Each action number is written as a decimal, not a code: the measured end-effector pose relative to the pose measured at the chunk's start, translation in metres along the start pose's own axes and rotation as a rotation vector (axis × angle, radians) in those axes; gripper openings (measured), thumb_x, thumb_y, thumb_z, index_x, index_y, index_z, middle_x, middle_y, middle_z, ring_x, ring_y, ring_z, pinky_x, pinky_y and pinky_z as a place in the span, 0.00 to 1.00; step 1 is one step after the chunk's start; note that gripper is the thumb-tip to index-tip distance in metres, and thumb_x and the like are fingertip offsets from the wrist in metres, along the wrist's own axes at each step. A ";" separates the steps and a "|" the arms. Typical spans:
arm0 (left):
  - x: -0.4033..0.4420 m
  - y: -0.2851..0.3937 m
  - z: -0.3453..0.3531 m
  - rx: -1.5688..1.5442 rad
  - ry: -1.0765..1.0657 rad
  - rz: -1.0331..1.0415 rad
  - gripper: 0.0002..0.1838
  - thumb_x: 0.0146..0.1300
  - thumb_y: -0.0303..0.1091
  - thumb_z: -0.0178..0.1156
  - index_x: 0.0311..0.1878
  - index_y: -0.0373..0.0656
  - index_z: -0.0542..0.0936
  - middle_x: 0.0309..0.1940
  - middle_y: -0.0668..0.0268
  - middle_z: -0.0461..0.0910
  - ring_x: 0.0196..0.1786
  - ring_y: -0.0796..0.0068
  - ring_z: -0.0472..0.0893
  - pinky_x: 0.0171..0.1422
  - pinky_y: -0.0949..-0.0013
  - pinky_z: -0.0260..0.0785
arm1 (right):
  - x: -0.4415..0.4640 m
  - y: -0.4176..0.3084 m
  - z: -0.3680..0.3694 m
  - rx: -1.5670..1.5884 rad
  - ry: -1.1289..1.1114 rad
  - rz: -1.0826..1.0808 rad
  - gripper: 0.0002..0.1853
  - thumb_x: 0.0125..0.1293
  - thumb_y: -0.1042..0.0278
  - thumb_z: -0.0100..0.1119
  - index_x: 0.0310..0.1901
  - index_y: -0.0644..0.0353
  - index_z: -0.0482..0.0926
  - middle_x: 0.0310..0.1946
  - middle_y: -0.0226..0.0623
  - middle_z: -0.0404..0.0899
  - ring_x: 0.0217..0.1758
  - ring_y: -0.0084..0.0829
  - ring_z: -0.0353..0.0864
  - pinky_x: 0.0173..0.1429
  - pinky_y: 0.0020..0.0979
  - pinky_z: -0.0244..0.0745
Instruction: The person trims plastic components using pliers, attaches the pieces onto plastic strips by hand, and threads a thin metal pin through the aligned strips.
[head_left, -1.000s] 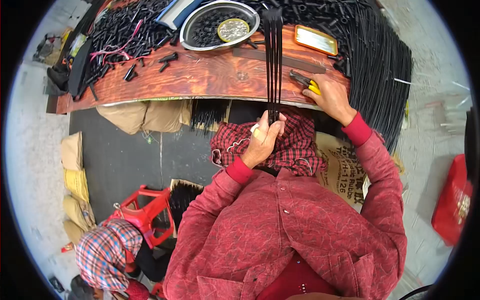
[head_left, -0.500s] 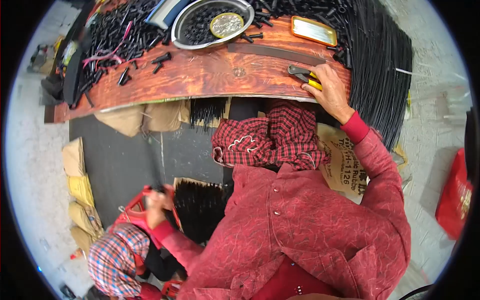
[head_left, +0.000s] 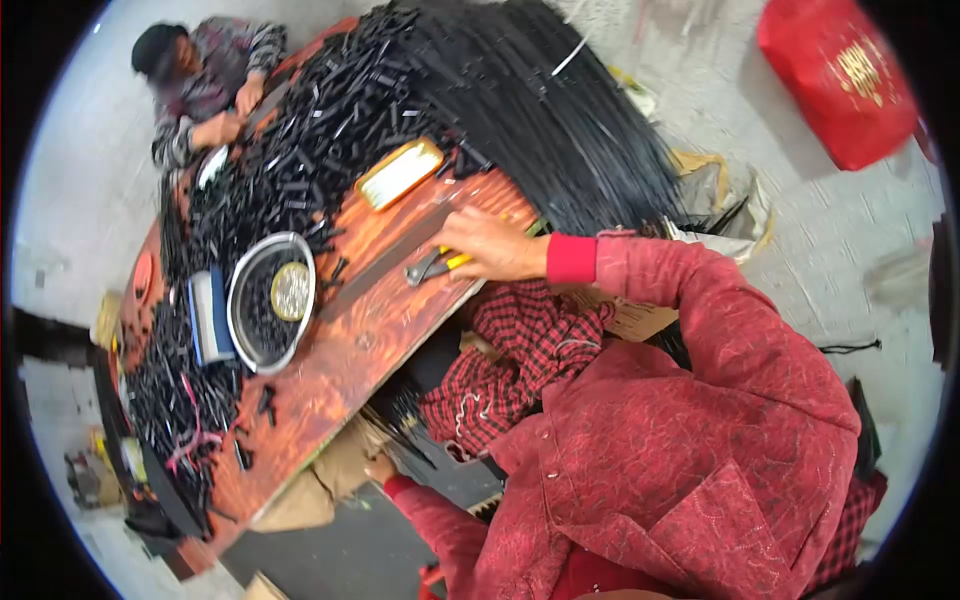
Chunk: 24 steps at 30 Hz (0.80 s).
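My right hand (head_left: 492, 245) rests at the table's front edge with its fingers wrapped around yellow-handled cutting pliers (head_left: 424, 268). The pliers' grey jaws point left over the wood. Lower down, my left hand (head_left: 379, 469) is under the table edge, beside a brown paper sack (head_left: 345, 455) and close to the ends of some thin black strands (head_left: 405, 425). Its fingers are small and blurred, so whether they grip anything is unclear. A long flat dark metal strip (head_left: 385, 262) lies on the table just beyond the pliers.
Black tubular parts (head_left: 300, 165) are heaped across the wooden table (head_left: 345, 345). A metal bowl (head_left: 240, 320) of small black pieces, a blue-and-white box (head_left: 208, 315) and an orange-rimmed tray (head_left: 400, 172) stand there. Long black strands (head_left: 560, 120) lie at the far right. Another person (head_left: 205, 90) works opposite.
The view has swung round, bringing the other person into sight. My left hand has moved from beside the red stool up to the table's underside. My right hand still holds the pliers.
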<state>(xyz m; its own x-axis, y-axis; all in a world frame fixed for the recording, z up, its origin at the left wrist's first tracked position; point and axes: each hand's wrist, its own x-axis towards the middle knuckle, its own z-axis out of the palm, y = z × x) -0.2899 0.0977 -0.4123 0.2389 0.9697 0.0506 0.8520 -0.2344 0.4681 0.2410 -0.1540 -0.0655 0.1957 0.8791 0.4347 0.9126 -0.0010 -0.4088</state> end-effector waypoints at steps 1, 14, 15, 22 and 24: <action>0.002 0.014 0.003 -0.212 -0.239 -0.120 0.23 0.63 0.34 0.61 0.59 0.32 0.76 0.34 0.55 0.84 0.38 0.56 0.81 0.45 0.56 0.75 | -0.001 -0.001 0.000 0.026 -0.016 0.039 0.27 0.52 0.60 0.73 0.54 0.55 0.74 0.46 0.39 0.70 0.50 0.45 0.70 0.54 0.44 0.71; -0.105 0.180 -0.094 -0.921 -0.625 -0.486 0.19 0.71 0.41 0.59 0.61 0.44 0.76 0.44 0.68 0.84 0.43 0.76 0.82 0.45 0.72 0.70 | 0.005 0.048 -0.101 -0.272 0.239 0.279 0.10 0.59 0.66 0.61 0.43 0.53 0.81 0.39 0.39 0.77 0.45 0.44 0.79 0.48 0.43 0.77; -0.103 0.186 -0.099 -0.915 -0.637 -0.433 0.20 0.71 0.41 0.59 0.62 0.44 0.75 0.47 0.66 0.85 0.46 0.75 0.83 0.48 0.70 0.70 | 0.004 0.061 -0.121 -0.318 0.321 0.338 0.10 0.59 0.66 0.60 0.42 0.54 0.81 0.39 0.40 0.79 0.46 0.44 0.80 0.47 0.43 0.77; -0.087 0.306 -0.131 -0.928 -0.735 -0.100 0.18 0.74 0.34 0.55 0.62 0.35 0.73 0.48 0.61 0.82 0.45 0.79 0.79 0.53 0.74 0.72 | -0.033 0.163 -0.187 -0.431 0.495 0.761 0.09 0.60 0.63 0.61 0.40 0.55 0.83 0.39 0.42 0.82 0.45 0.47 0.82 0.47 0.46 0.77; -0.086 0.327 -0.127 -0.906 -0.770 -0.034 0.18 0.74 0.34 0.55 0.62 0.35 0.73 0.47 0.60 0.82 0.44 0.77 0.80 0.53 0.72 0.74 | -0.045 0.168 -0.182 -0.565 0.347 0.884 0.12 0.59 0.58 0.65 0.39 0.57 0.82 0.39 0.44 0.82 0.45 0.47 0.82 0.48 0.47 0.77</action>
<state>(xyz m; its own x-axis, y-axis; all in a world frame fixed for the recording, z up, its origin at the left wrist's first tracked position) -0.0906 -0.0539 -0.1518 0.7037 0.6054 -0.3719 0.2971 0.2247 0.9280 0.4503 -0.2804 -0.0078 0.8694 0.2793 0.4076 0.4163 -0.8584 -0.2998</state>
